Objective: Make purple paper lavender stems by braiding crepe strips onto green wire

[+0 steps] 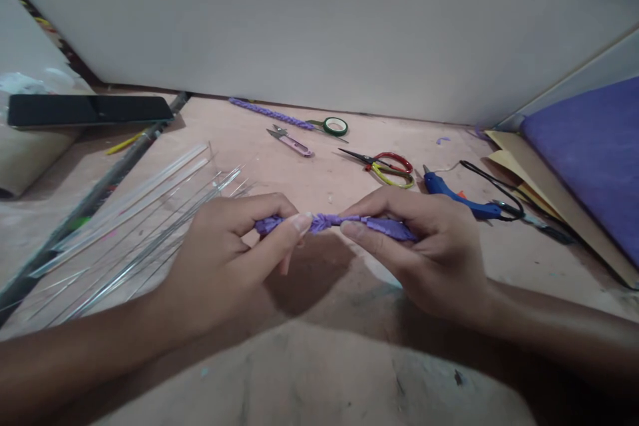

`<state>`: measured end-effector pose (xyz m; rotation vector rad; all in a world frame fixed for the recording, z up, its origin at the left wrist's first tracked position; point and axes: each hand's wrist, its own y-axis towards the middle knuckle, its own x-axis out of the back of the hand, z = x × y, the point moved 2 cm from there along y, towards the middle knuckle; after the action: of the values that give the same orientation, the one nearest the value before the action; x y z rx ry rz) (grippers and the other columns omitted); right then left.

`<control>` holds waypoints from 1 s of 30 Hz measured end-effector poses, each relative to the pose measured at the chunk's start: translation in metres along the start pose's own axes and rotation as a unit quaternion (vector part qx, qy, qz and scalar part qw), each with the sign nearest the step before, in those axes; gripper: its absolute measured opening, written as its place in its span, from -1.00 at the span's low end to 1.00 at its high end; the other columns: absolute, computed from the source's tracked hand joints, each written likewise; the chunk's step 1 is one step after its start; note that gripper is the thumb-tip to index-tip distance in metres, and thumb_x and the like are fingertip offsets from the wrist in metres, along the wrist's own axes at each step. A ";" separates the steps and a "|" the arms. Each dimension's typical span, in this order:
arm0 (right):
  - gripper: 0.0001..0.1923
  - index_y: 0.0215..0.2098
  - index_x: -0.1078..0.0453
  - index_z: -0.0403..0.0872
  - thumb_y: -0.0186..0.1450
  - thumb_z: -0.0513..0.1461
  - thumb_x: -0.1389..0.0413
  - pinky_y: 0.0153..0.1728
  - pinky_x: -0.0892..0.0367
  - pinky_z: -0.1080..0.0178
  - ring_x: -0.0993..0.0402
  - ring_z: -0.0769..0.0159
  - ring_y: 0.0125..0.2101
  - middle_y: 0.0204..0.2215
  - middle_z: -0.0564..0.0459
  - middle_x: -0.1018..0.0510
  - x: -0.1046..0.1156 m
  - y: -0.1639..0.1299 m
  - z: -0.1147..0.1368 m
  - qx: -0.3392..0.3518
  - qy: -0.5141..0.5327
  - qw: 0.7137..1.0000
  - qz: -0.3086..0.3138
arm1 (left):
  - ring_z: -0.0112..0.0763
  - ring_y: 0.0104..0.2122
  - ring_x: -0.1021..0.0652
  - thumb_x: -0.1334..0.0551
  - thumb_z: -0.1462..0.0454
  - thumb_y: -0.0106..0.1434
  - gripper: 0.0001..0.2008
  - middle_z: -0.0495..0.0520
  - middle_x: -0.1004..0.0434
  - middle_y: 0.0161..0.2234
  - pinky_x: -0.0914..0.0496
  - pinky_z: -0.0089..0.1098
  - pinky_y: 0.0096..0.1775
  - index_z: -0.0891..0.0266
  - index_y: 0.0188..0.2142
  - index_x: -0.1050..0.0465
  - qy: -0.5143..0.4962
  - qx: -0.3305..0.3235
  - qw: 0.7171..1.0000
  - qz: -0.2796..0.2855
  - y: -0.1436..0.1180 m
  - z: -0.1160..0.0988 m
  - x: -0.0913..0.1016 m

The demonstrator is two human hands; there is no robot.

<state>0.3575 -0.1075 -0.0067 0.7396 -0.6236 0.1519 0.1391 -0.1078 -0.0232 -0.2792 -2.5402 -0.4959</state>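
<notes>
Both hands are pinching the same thing here: a short purple twisted strip of crepe-like paper (pixel 329 221) held level just above the pinkish worn tabletop (pixel 319 373), right in the middle of the view. The left hand (pixel 234 246) has its thumb and curled fingers clamped on the left end of the strip, and the right hand (pixel 424 246) grips the right end the same way, thumb underneath, fingers wrapped over the top. The bit between the two thumbs looks bunched and knotty; the rest is hidden inside the fingers, so can't say how long it really is.

Stuff lying around: to the left of the left hand there's a fanned-out bundle of thin silver metal wires (pixel 144 233) with some clear plastic sticks on top, and a dark long rod (pixel 90 206) running diagonally past them. A black flat phone (pixel 90 110) sits propped at the far left. Further back near the white wall there's a finished purple braided cord (pixel 269 113), a small green tape roll (pixel 335 126) touching its end, and pink thread snips (pixel 292 142) just in front. Right of those, red-and-yellow-handled scissors (pixel 387 168), then a blue glue gun (pixel 456 194) with a black cable. A purple sheet (pixel 594 146) rests on tan card at the far right.
</notes>
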 end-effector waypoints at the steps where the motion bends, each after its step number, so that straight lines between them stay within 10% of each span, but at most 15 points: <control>1: -0.88 -0.31 -0.64 -0.04 0.34 -0.37 -0.39 -0.64 -0.24 0.39 -0.42 0.51 -0.65 -0.54 0.25 -0.65 0.000 0.000 0.000 0.004 -0.003 1.000 -0.002 | -0.53 -0.56 -0.55 -0.26 0.26 0.46 -0.61 -0.17 -0.49 -0.67 -0.23 -0.54 -0.58 0.16 -0.55 -0.50 -0.003 0.003 1.000 -0.001 0.000 0.000 0.000; 7: -0.91 -0.27 -0.64 0.00 0.37 -0.32 -0.38 -0.45 -0.46 0.30 -0.61 0.38 -0.52 -0.43 0.17 -0.74 -0.001 -0.004 0.000 0.022 -0.041 0.999 -0.010 | -0.66 -0.78 -0.27 -0.27 0.25 0.46 -0.58 -0.22 -0.46 -0.73 -0.10 -0.55 -0.68 0.18 -0.57 -0.51 -0.020 -0.004 1.000 -0.004 0.001 -0.001 -0.001; 22: -0.87 -0.07 -0.58 -0.15 0.48 -0.38 -0.18 -0.29 -0.49 0.12 -0.52 0.31 -0.50 -0.47 0.10 -0.69 0.006 -0.013 -0.004 0.318 -0.195 0.927 0.045 | -0.57 -0.79 -0.29 -0.29 0.13 0.43 -0.55 -0.14 -0.30 -0.82 -0.17 -0.56 -0.67 0.19 -0.61 -0.49 -0.186 0.172 0.964 0.086 0.003 0.007 -0.006; 30: -0.79 -0.22 -0.66 0.00 0.52 -0.35 -0.21 -0.06 -0.51 0.13 -0.56 0.39 -0.41 -0.36 0.22 -0.77 0.010 -0.011 -0.001 0.349 -0.271 0.897 0.011 | -0.61 -0.73 -0.25 -0.28 0.08 0.46 -0.54 -0.12 -0.37 -0.74 -0.07 -0.60 -0.68 0.20 -0.55 -0.51 -0.267 0.183 0.943 0.075 0.000 0.008 -0.011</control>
<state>0.3693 -0.1159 -0.0078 1.4998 -1.1337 0.1936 0.1443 -0.1058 -0.0353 -0.5180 -3.0288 0.1414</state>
